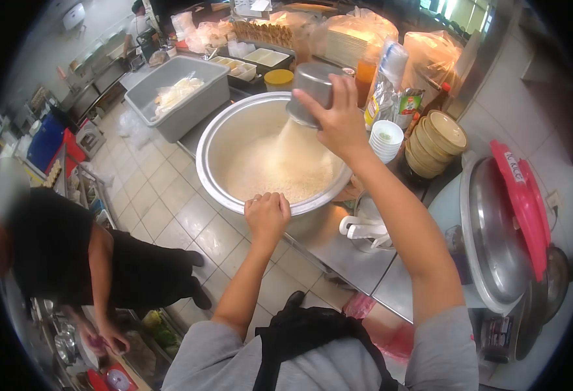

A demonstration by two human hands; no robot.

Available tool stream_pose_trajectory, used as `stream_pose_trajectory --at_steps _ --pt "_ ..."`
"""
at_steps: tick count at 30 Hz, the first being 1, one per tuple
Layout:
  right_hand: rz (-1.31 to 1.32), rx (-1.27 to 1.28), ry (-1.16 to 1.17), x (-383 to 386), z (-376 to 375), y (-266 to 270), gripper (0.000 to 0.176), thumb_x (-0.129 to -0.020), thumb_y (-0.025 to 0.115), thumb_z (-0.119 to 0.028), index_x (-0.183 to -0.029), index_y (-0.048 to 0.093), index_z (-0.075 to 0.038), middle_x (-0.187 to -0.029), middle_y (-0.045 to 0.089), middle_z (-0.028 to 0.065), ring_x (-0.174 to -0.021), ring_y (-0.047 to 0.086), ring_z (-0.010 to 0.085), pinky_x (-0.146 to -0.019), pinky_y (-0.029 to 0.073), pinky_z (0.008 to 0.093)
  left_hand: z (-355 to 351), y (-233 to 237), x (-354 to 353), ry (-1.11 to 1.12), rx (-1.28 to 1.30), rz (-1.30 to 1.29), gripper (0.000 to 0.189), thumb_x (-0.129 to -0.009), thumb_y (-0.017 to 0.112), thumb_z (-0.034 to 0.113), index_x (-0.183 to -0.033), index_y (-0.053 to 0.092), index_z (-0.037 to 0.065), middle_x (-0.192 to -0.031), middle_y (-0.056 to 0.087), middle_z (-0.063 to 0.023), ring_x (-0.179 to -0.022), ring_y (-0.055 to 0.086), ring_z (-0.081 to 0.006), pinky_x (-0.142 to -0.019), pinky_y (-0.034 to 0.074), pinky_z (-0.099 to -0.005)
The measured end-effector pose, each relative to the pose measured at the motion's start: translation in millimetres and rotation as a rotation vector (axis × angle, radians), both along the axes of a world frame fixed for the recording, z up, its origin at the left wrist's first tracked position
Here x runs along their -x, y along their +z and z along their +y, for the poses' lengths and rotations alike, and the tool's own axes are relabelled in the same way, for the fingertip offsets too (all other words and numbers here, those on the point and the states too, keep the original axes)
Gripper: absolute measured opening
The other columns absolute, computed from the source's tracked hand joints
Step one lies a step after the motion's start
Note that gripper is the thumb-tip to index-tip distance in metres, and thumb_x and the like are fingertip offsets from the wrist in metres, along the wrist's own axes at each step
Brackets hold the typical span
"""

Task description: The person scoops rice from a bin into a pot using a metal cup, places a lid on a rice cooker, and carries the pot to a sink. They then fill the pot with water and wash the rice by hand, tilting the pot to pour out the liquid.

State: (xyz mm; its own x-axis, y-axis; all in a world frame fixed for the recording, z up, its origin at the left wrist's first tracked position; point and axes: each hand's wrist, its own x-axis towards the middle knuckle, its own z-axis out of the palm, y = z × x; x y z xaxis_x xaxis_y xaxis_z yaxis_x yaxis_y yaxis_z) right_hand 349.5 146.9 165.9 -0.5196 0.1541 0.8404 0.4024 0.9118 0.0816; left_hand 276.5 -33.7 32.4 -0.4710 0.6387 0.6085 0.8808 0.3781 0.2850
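My right hand (342, 120) grips a metal container (314, 85), tipped over the far right side of a large round pot (211, 159). A stream of pale grains (296, 140), which look like rice, falls from it into the pot. More of the same grains (260, 173) cover the bottom of the pot. My left hand (268, 214) is closed over the near rim of the pot, fingers curled round the edge.
A grey tub (176, 124) holding a plastic bag stands left of the pot. To the right are white cups (386, 138), stacked tan bowls (435, 140) and a big bin with a pink lid (517, 202). A person in black (58, 254) stands at the left.
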Motion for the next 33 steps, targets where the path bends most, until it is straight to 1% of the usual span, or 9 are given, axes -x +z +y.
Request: stream_pose_trajectory --at_steps 3,7,10,13,18,19,24,29,33 --pt "-0.006 -0.195 -0.023 11 0 -2 0.068 -0.053 0.067 -0.004 -0.116 0.053 -0.027 -0.121 0.032 0.0198 -0.112 0.031 0.0436 -0.089 0.041 0.0435 4 -1 0 -0.018 -0.009 0.020 0.018 -0.074 0.054 0.017 -0.058 0.056 0.008 -0.059 0.056 -0.0066 -0.059 0.054 -0.0238 -0.061 0.038 -0.0374" --pt "0.335 0.274 -0.215 8 1 -6 0.064 -0.059 0.064 -0.005 -0.119 0.051 -0.022 -0.115 0.042 0.0182 -0.108 0.039 0.0402 -0.087 0.042 0.0404 1 3 -4 -0.141 -0.221 0.030 0.011 -0.073 0.056 0.013 -0.066 0.056 0.005 -0.064 0.054 -0.0092 -0.062 0.051 -0.0277 -0.062 0.037 -0.0370" --pt "1.146 1.827 0.271 -42 11 7 0.043 -0.064 0.056 -0.009 -0.106 0.054 -0.005 -0.092 0.052 0.0102 -0.087 0.054 0.0300 -0.071 0.050 0.0465 -26 2 -32 -0.435 -0.306 0.035 0.007 -0.071 0.059 0.006 -0.072 0.054 0.002 -0.069 0.051 -0.0112 -0.064 0.047 -0.0309 -0.061 0.036 -0.0389" --pt "1.214 2.022 0.520 -128 -15 -9 0.006 -0.068 0.052 -0.014 -0.071 0.049 -0.009 -0.087 0.048 0.0058 -0.078 0.052 0.0207 -0.077 0.051 0.0495 -40 -13 -92 -1.097 -0.170 -0.192 0.007 -0.069 0.061 0.002 -0.070 0.054 0.003 -0.068 0.052 -0.0094 -0.064 0.051 -0.0276 -0.061 0.040 -0.0379" --pt "1.143 2.022 0.263 -299 -166 -58 0.008 -0.072 0.052 -0.013 -0.064 0.051 -0.010 -0.068 0.050 0.0004 -0.066 0.046 0.0129 -0.057 0.038 0.0315 -32 -63 -159 -1.635 0.385 -0.360 0.012 -0.067 0.066 0.008 -0.075 0.058 0.004 -0.074 0.057 -0.0089 -0.069 0.056 -0.0261 -0.062 0.046 -0.0372" --pt "1.196 2.093 0.083 -326 -200 -80 0.008 -0.067 0.052 -0.019 -0.062 0.049 -0.014 -0.075 0.050 0.0008 -0.074 0.049 0.0156 -0.072 0.044 0.0386 -26 -68 -172 -1.706 0.418 -0.347 0.012 -0.067 0.066 0.008 -0.075 0.058 0.004 -0.074 0.057 -0.0089 -0.069 0.056 -0.0261 -0.062 0.046 -0.0372" --pt "1.847 2.084 -0.059 -427 -338 -193 0.020 -0.068 0.053 -0.021 -0.085 0.053 -0.012 -0.105 0.050 0.0075 -0.094 0.052 0.0289 -0.072 0.049 0.0459 6 -74 -247 -1.858 0.581 -0.132 0.014 -0.069 0.065 0.014 -0.080 0.061 0.006 -0.077 0.056 -0.0090 -0.077 0.056 -0.0273 -0.067 0.047 -0.0359" --pt "2.107 1.779 -0.519 -465 -337 -389 0.055 -0.071 0.055 -0.020 -0.124 0.041 -0.014 -0.110 0.048 0.0086 -0.095 0.052 0.0327 -0.075 0.050 0.0485 35 -96 -331 -1.943 0.637 -0.049 0.014 -0.065 0.070 0.011 -0.071 0.058 0.007 -0.069 0.055 -0.0063 -0.060 0.055 -0.0242 -0.055 0.045 -0.0322" --pt "2.018 1.624 -0.750 -482 -282 -577 0.057 -0.072 0.059 -0.025 -0.126 0.042 -0.021 -0.118 0.043 0.0128 -0.104 0.046 0.0358 -0.077 0.047 0.0505 34 -118 -355 -1.881 0.638 0.184 0.030 -0.060 0.073 0.012 -0.060 0.043 0.010 -0.055 0.047 -0.0045 -0.047 0.048 -0.0220 -0.043 0.038 -0.0317"
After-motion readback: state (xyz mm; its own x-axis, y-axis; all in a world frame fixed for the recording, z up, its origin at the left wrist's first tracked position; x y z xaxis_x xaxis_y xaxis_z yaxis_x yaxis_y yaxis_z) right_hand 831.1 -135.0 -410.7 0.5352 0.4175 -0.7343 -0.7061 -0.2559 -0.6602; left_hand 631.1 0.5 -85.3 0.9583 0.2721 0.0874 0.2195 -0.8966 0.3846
